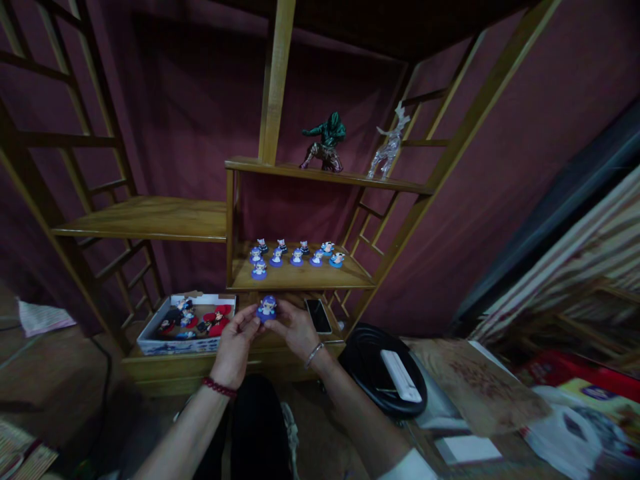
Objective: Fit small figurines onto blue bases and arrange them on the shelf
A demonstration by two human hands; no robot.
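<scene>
Between my two hands is a small purple-haired figurine (267, 308) on a purple base, upright and facing me. My left hand (241, 333) pinches its left side, and my right hand (296, 328) grips it from the right. Just beyond, several similar figurines (297, 257) stand in rows on a wooden shelf (305, 277); one purple-based figurine (259, 270) stands alone at the front left. To the left of my left hand, a cardboard box (150, 337) holds several loose figurines, among them red ones (217, 320) and dark ones.
A phone (319, 315) lies on the bottom board right of my hands. On the upper shelf (280, 171) stand a green crouching statue (327, 141) and a clear deer ornament (389, 145). A black coiled hose (367, 343) and a plastic bag (565, 433) lie on the right.
</scene>
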